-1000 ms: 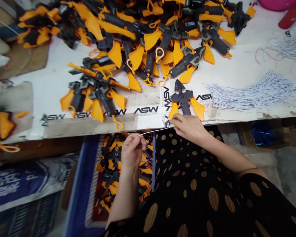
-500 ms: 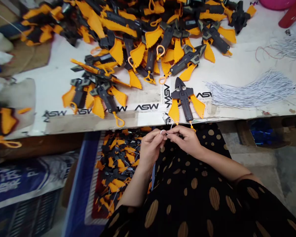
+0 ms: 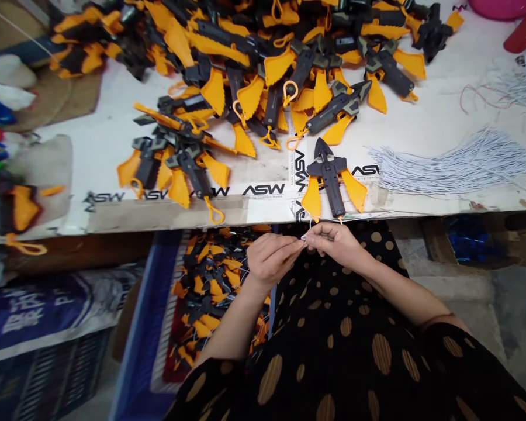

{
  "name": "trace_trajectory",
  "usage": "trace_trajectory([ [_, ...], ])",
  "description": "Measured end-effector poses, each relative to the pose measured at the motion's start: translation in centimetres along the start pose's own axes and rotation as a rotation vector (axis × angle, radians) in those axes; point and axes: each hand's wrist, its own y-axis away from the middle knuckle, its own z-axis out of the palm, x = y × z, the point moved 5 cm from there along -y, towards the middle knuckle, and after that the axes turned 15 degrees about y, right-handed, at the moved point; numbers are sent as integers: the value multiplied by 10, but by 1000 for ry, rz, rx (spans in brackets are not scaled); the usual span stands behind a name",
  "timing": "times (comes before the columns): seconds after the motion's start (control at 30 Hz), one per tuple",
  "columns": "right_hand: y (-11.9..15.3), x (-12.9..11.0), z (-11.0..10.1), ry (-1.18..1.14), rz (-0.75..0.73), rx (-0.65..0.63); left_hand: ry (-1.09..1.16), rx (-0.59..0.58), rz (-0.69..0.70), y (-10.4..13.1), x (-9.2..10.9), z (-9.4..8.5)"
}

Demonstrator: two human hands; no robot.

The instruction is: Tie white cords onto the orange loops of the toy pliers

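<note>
Just off the table's front edge, my left hand [image 3: 274, 257] and my right hand [image 3: 335, 242] meet at the fingertips. Both pinch a thin white cord [image 3: 305, 238], which bends into a small loop between them. Above my hands a black plastic toy [image 3: 331, 184] with a pointed tip and two orange wing-like pieces lies at the edge of the table. Its lower end points toward me, and an orange bit there is partly hidden by my right hand. The cord runs up close to that end; where it attaches I cannot make out.
Many similar black and orange toys [image 3: 241, 41] are heaped across the back of the table [image 3: 263, 207]. A bundle of white cords [image 3: 451, 161] lies to the right. Below the edge, a blue crate [image 3: 135, 345] holds more toys. A red cylinder [image 3: 523, 35] stands at far right.
My left hand has turned and flattened, its fingers now reaching right toward my right hand. The white loop has shifted right, from my left fingertips to between both hands. The view has shifted slightly.
</note>
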Motion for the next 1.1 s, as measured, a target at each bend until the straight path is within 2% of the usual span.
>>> trace_trajectory([
  [0.07, 1, 0, 1, 39, -43, 11, 155, 103, -194, 0, -2, 5],
  [0.13, 4, -3, 0, 105, -123, 46, 440, 177, -447, 2, -9, 16],
  [0.23, 9, -14, -5, 352, -349, 163, 959, 128, -826, 10, -18, 41],
  [0.3, 13, -23, -6, 564, -486, 198, 1116, 74, -945, 11, -21, 47],
  [0.37, 14, -27, -6, 688, -517, 172, 1020, 50, -915, 8, -22, 39],
  [0.43, 11, -26, -9, 678, -426, 121, 767, 26, -774, 1, -20, 23],
  [0.53, 4, -17, -9, 482, -178, -6, 467, -40, -518, -10, -10, 7],
  [0.6, 2, -10, -5, 337, -43, -87, 410, -55, -401, -13, -6, 2],
  [0.67, 1, -5, -2, 249, 14, -103, 388, -25, -346, -13, -5, 1],
  [0.77, 1, -3, 0, 255, -8, 24, 336, 53, -354, -9, -4, 3],
  [0.87, 4, -5, -2, 386, -81, 209, 306, 85, -393, -5, 0, 9],
  [0.93, 6, -6, -2, 485, -129, 286, 287, 105, -413, -3, 3, 14],
  [1.03, 9, -8, -1, 610, -235, 325, 210, 158, -426, -1, 7, 17],
  [1.1, 10, -10, 0, 664, -322, 306, 178, 187, -444, 0, 7, 18],
])
